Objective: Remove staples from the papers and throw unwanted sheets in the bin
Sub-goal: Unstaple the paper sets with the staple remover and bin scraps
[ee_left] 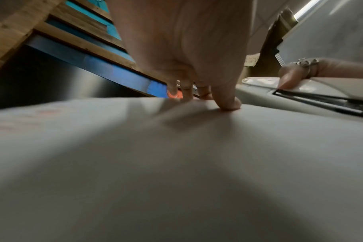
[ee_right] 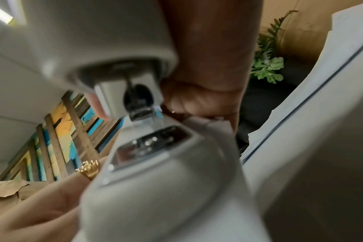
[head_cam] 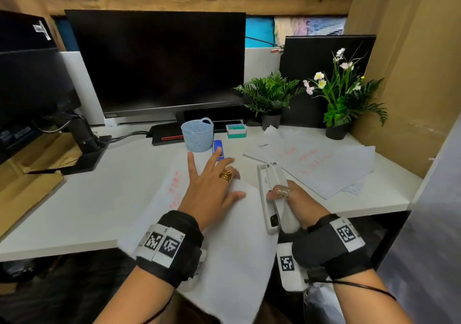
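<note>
A white sheet of paper (head_cam: 232, 246) with faint red writing lies on the desk and hangs over its front edge. My left hand (head_cam: 212, 188) rests flat on it with fingers spread; in the left wrist view the fingertips (ee_left: 228, 104) press the paper (ee_left: 176, 163). My right hand (head_cam: 291, 198) grips a white stapler (head_cam: 270, 193), its body and base apart, just right of the sheet. The right wrist view shows the stapler (ee_right: 147, 147) up close in my right hand (ee_right: 207, 73). A small blue staple remover (head_cam: 218, 150) lies past my left fingers.
A spread pile of papers (head_cam: 316, 164) lies at the right. A pale blue mesh basket (head_cam: 197, 134), a green-white box (head_cam: 236, 131), two potted plants (head_cam: 270, 99), a monitor (head_cam: 159, 66) and its stand (head_cam: 84, 146) line the back. The desk's front edge (head_cam: 62, 247) is close.
</note>
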`<state>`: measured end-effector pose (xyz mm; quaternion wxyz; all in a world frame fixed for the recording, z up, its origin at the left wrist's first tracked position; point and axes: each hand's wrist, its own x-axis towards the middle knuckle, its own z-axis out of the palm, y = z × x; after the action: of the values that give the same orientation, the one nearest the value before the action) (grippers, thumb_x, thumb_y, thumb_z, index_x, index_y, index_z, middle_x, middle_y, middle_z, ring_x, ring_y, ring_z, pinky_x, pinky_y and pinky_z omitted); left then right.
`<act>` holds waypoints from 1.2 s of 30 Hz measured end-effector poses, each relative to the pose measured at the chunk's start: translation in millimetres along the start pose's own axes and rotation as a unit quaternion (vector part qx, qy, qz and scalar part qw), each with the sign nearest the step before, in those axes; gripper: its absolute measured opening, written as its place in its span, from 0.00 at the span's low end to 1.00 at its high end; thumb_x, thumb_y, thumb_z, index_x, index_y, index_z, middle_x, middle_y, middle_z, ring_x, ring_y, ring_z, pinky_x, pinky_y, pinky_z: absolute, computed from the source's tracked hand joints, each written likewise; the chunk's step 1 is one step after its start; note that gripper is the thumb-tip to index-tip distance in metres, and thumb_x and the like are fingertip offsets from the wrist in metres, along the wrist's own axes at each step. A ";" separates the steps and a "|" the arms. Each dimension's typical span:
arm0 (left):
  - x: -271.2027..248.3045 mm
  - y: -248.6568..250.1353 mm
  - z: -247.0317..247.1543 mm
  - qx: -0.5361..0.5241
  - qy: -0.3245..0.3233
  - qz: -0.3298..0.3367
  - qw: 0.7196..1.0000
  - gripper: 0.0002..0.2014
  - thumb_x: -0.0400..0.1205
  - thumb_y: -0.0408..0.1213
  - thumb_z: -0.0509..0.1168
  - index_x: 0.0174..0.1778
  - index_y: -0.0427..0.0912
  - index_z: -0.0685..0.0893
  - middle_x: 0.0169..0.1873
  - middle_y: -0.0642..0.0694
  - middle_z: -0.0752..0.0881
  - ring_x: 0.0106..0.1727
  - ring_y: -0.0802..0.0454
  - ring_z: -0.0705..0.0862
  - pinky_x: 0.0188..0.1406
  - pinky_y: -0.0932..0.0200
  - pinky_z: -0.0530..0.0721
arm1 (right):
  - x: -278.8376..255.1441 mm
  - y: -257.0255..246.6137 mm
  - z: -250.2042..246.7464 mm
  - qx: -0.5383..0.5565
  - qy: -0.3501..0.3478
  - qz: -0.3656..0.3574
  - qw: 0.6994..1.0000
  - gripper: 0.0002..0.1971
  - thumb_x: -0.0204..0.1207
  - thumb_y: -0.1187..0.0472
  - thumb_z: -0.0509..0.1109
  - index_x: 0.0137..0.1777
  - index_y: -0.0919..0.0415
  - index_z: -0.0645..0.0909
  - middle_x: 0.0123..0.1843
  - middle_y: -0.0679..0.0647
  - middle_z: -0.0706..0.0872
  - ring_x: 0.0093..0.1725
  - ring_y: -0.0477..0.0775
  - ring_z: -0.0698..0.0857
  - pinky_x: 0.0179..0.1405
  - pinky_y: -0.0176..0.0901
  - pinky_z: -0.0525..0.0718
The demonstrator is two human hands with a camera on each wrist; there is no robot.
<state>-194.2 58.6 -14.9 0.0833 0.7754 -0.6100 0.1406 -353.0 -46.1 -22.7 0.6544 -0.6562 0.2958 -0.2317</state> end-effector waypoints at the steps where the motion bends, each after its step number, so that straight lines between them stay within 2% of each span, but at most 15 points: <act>1: 0.5 -0.4 -0.6 -0.017 -0.005 0.017 1.000 0.16 0.82 0.58 0.55 0.60 0.56 0.76 0.70 0.55 0.73 0.81 0.53 0.57 0.61 0.49 0.09 | -1.1 2.2 -2.5 0.007 -0.007 0.008 1.000 0.12 0.54 0.62 0.67 0.40 0.62 0.80 0.35 0.57 0.83 0.37 0.58 0.81 0.40 0.45 0.77; 3: 0.1 -0.7 -0.6 -0.056 -0.033 0.045 0.997 0.10 0.84 0.52 0.55 0.51 0.52 0.75 0.51 0.55 0.84 0.64 0.55 0.77 0.73 0.57 0.23 | -1.1 6.3 -6.2 0.006 0.006 0.010 1.000 0.12 0.58 0.60 0.70 0.42 0.64 0.80 0.36 0.57 0.83 0.38 0.58 0.82 0.41 0.44 0.77; 4: -1.0 -0.6 -0.1 -0.075 -0.041 0.049 0.995 0.08 0.85 0.50 0.55 0.50 0.51 0.75 0.46 0.55 0.85 0.58 0.55 0.81 0.75 0.62 0.33 | 0.1 7.7 -7.4 0.014 0.033 0.001 0.999 0.12 0.63 0.59 0.73 0.43 0.64 0.81 0.36 0.57 0.85 0.39 0.58 0.82 0.40 0.43 0.78; 6: -4.3 -1.3 2.5 -0.085 -0.028 0.049 0.995 0.08 0.86 0.47 0.55 0.54 0.52 0.79 0.46 0.56 0.86 0.56 0.55 0.80 0.70 0.67 0.47 | 1.9 7.3 -9.1 0.061 0.115 -0.037 0.991 0.10 0.75 0.53 0.71 0.47 0.60 0.83 0.39 0.54 0.87 0.42 0.54 0.84 0.43 0.43 0.80; 8: -7.8 -0.9 5.3 -0.065 -0.013 0.054 0.996 0.11 0.87 0.46 0.55 0.59 0.54 0.80 0.51 0.55 0.87 0.56 0.54 0.78 0.61 0.69 0.52 | 2.2 1.6 -9.3 0.102 0.196 -0.087 0.972 0.08 0.78 0.48 0.67 0.45 0.51 0.82 0.44 0.48 0.87 0.45 0.48 0.84 0.45 0.40 0.79; 11: -10.2 2.4 5.7 -0.054 -0.016 0.054 0.997 0.12 0.87 0.48 0.53 0.61 0.55 0.79 0.53 0.54 0.87 0.55 0.52 0.78 0.59 0.66 0.55 | 5.4 -1.8 -8.1 0.103 0.281 -0.136 0.944 0.07 0.77 0.47 0.67 0.43 0.47 0.80 0.46 0.44 0.85 0.49 0.47 0.83 0.50 0.41 0.79; 14: -9.3 5.5 4.3 -0.034 -0.016 0.058 0.998 0.15 0.87 0.49 0.50 0.64 0.54 0.78 0.54 0.53 0.86 0.54 0.51 0.79 0.63 0.63 0.57 | 9.5 0.3 -3.2 0.100 0.308 -0.164 0.932 0.05 0.78 0.48 0.66 0.45 0.46 0.80 0.47 0.43 0.84 0.51 0.48 0.83 0.56 0.42 0.78; 19: -13.4 7.7 3.5 0.009 -0.031 0.067 0.997 0.15 0.88 0.49 0.49 0.64 0.53 0.77 0.55 0.53 0.86 0.52 0.51 0.80 0.62 0.61 0.59 | 8.7 0.0 4.3 0.138 0.334 -0.210 0.909 0.02 0.80 0.53 0.66 0.51 0.47 0.78 0.49 0.42 0.84 0.51 0.41 0.82 0.50 0.31 0.77; 21: -14.9 8.6 3.7 0.002 -0.039 0.065 0.997 0.15 0.88 0.49 0.48 0.64 0.53 0.77 0.56 0.53 0.86 0.52 0.51 0.80 0.60 0.62 0.59 | 9.0 0.5 5.5 0.119 0.325 -0.220 0.912 0.03 0.80 0.54 0.66 0.51 0.48 0.78 0.48 0.42 0.84 0.49 0.39 0.82 0.49 0.29 0.77; 25: -15.7 12.4 0.9 -0.006 -0.040 0.064 0.997 0.16 0.88 0.49 0.48 0.65 0.53 0.77 0.58 0.53 0.85 0.53 0.50 0.79 0.59 0.62 0.58 | 8.2 4.3 13.0 0.057 0.285 -0.227 0.929 0.06 0.80 0.56 0.65 0.55 0.53 0.77 0.46 0.41 0.83 0.47 0.34 0.80 0.42 0.17 0.75; 26: -16.1 13.6 -1.1 -0.004 -0.040 0.061 0.997 0.16 0.88 0.49 0.47 0.65 0.53 0.77 0.58 0.53 0.85 0.53 0.50 0.79 0.60 0.62 0.58 | 8.4 5.7 15.1 0.041 0.278 -0.228 0.932 0.07 0.80 0.56 0.65 0.56 0.55 0.77 0.48 0.44 0.83 0.48 0.38 0.81 0.46 0.19 0.75; 28: -17.3 16.3 -5.4 -0.007 -0.037 0.055 0.998 0.17 0.89 0.49 0.47 0.67 0.53 0.76 0.59 0.53 0.85 0.55 0.50 0.78 0.60 0.63 0.58 | 9.9 7.4 18.7 0.026 0.268 -0.225 0.936 0.10 0.80 0.55 0.65 0.59 0.57 0.77 0.55 0.50 0.83 0.56 0.47 0.81 0.59 0.32 0.77; 30: -19.2 17.5 -8.8 -0.008 -0.037 0.051 0.998 0.17 0.89 0.49 0.46 0.67 0.53 0.75 0.59 0.53 0.84 0.56 0.49 0.78 0.60 0.63 0.58 | 13.0 8.7 20.6 0.026 0.269 -0.222 0.937 0.11 0.80 0.54 0.65 0.60 0.56 0.77 0.57 0.51 0.83 0.60 0.50 0.80 0.65 0.42 0.74; 33: -22.2 15.7 -8.6 -0.014 -0.040 0.051 0.998 0.15 0.88 0.48 0.48 0.64 0.52 0.76 0.58 0.53 0.85 0.52 0.49 0.77 0.58 0.63 0.58 | 13.6 7.0 20.0 0.070 0.280 -0.222 0.931 0.15 0.77 0.51 0.68 0.58 0.59 0.79 0.53 0.52 0.85 0.56 0.51 0.83 0.62 0.45 0.78; 36: -25.5 11.0 -2.2 -0.045 -0.051 0.028 0.997 0.11 0.88 0.45 0.53 0.60 0.51 0.78 0.58 0.55 0.83 0.48 0.50 0.70 0.50 0.65 0.57 | 11.6 3.9 12.9 0.127 0.311 -0.228 0.914 0.05 0.79 0.54 0.68 0.49 0.53 0.79 0.45 0.48 0.84 0.48 0.46 0.84 0.51 0.39 0.80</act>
<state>-210.7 80.1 -21.4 0.0833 0.7593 -0.6409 0.0754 -336.1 -44.7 -28.1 0.5362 -0.5120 0.2947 -0.6029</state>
